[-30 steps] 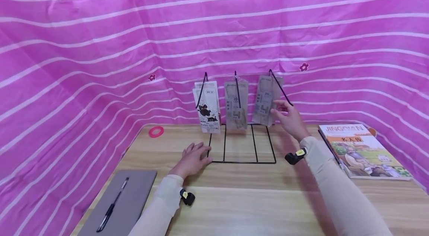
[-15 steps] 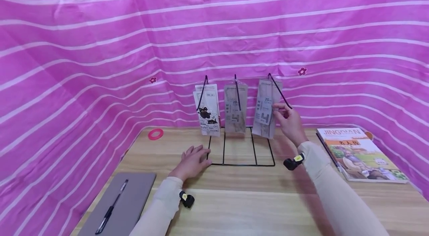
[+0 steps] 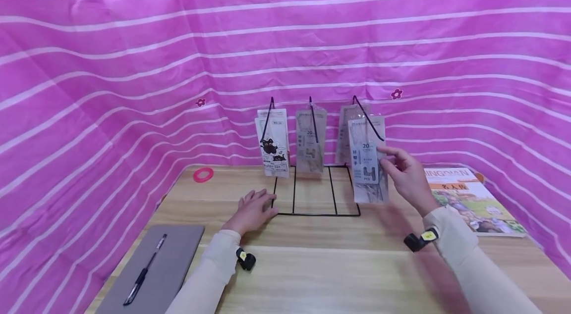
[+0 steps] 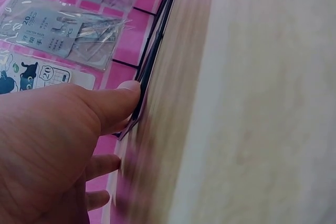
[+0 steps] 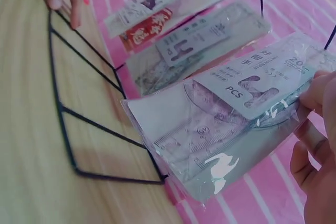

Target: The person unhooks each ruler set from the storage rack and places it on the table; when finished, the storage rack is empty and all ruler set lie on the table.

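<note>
Between thumb and fingers, my right hand [image 3: 408, 178] pinches the right edge of a clear-packaged ruler set [image 5: 210, 114], which overlaps the outer part of the right hook. Another similar packet [image 3: 341, 130] hangs behind it, partly hidden. My left hand [image 3: 250, 210] touches the front left corner of a black wire display rack [image 3: 314, 214], its thumb against the wire and its other fingers extended. From the middle hook hangs a similar ruler packet [image 3: 310, 140]. White ruler sets [image 3: 273, 143] with a black cat print hang on the left hook.
A pink tape ring [image 3: 203, 175] lies at the back left of the wooden table [image 3: 312, 274]. A pen [image 3: 144, 269] rests on a grey notebook [image 3: 178, 249] at the front left. Books [image 3: 482, 205] lie at the right. Pink striped cloth [image 3: 285, 31] surrounds the table.
My right hand has drawn the front ruler set forward and to the right along the hook, parting it from the packet behind. My left hand stays at the rack's corner.
</note>
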{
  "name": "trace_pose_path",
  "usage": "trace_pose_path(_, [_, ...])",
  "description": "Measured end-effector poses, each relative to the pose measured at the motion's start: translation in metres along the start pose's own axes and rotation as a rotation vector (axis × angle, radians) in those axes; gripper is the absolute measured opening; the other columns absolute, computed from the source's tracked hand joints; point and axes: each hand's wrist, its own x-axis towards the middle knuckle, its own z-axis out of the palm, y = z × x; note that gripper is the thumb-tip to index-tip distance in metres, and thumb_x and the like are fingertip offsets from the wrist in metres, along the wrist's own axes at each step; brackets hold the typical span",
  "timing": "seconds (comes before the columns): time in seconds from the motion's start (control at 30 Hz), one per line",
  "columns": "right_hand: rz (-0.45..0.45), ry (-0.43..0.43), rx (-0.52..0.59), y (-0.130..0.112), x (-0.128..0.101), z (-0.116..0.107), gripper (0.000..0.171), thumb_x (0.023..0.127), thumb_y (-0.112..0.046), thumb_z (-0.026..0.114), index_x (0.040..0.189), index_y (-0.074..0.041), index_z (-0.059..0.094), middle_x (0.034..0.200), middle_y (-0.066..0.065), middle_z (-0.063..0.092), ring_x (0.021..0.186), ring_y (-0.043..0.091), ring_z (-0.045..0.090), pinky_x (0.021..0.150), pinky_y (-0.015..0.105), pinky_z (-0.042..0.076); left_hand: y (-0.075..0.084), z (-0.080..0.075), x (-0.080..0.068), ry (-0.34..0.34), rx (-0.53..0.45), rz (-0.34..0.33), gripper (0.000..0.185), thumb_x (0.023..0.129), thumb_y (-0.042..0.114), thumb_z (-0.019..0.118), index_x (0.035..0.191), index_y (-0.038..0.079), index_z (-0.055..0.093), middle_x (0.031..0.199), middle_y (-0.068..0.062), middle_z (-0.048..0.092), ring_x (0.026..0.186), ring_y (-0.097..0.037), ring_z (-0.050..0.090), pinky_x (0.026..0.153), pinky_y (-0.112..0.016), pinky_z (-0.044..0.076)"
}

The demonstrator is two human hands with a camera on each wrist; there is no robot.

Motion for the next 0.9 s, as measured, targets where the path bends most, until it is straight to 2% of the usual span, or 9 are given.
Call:
trace_pose_path(0.2, [-0.022,-0.036,-0.055,-0.014,-0.028,-0.02,0.036,0.107,-0.016,0.062,0.143,-0.012,0.064,0.117,0.018,0.077,0.09,-0.004,0.068,0.072,0.015,0.055,-0.001,-0.002,0.004,-0.007,0.003,-0.006,0.054,0.104,0.042,0.064,0.153,0.019,0.055,0.17,-0.018,0.034,0.159,-0.052,0.017,0.126,-0.076,0.002])
trace_pose_path(0.37, [-0.009,-0.071,-0.053,-0.027,-0.055,-0.032,0.036,0.107,-0.017,0.063,0.143,-0.014,0.064,0.109,-0.003,0.077,0.09,-0.001,0.07,0.076,0.016,0.059,-0.002,-0.001,0.004,-0.016,0.008,-0.006,0.053,0.105,0.041,0.063,0.152,0.019,0.056,0.17,-0.019,0.035,0.159,-0.053,0.018,0.127,-0.075,0.004])
trace_pose_path(0.5, [-0.032,-0.072,-0.039,-0.031,-0.076,-0.042,0.034,0.105,-0.009,0.064,0.139,-0.008,0.066,0.101,-0.016,0.074,0.087,0.0,0.071,0.075,0.017,0.06,0.0,0.003,0.006,-0.027,0.004,0.004,0.052,0.105,0.04,0.063,0.152,0.018,0.056,0.169,-0.019,0.036,0.158,-0.053,0.019,0.127,-0.075,0.004])
trace_pose_path(0.57, [-0.049,-0.067,-0.024,-0.032,-0.085,-0.047,0.033,0.103,-0.003,0.065,0.136,-0.004,0.067,0.1,-0.017,0.074,0.087,0.0,0.071,0.075,0.018,0.06,0.001,0.005,0.007,-0.029,-0.001,0.006,0.053,0.105,0.04,0.063,0.152,0.018,0.056,0.17,-0.019,0.036,0.159,-0.053,0.019,0.127,-0.075,0.004])
trace_pose_path(0.73, [-0.081,-0.09,0.024,-0.033,-0.096,-0.059,0.033,0.099,0.007,0.065,0.132,0.002,0.067,0.099,-0.012,0.073,0.086,0.002,0.071,0.077,0.019,0.062,-0.003,0.002,0.006,-0.021,0.007,-0.004,0.053,0.105,0.04,0.063,0.152,0.019,0.056,0.17,-0.019,0.035,0.159,-0.053,0.017,0.126,-0.076,0.003])
trace_pose_path(0.9, [-0.048,-0.127,-0.029,-0.012,-0.095,-0.077,0.034,0.101,0.002,0.065,0.135,0.001,0.066,0.103,-0.016,0.074,0.087,0.0,0.072,0.074,0.02,0.062,-0.004,0.0,0.006,-0.02,0.024,-0.004,0.053,0.105,0.04,0.063,0.152,0.018,0.056,0.17,-0.019,0.035,0.158,-0.054,0.018,0.125,-0.077,0.003])
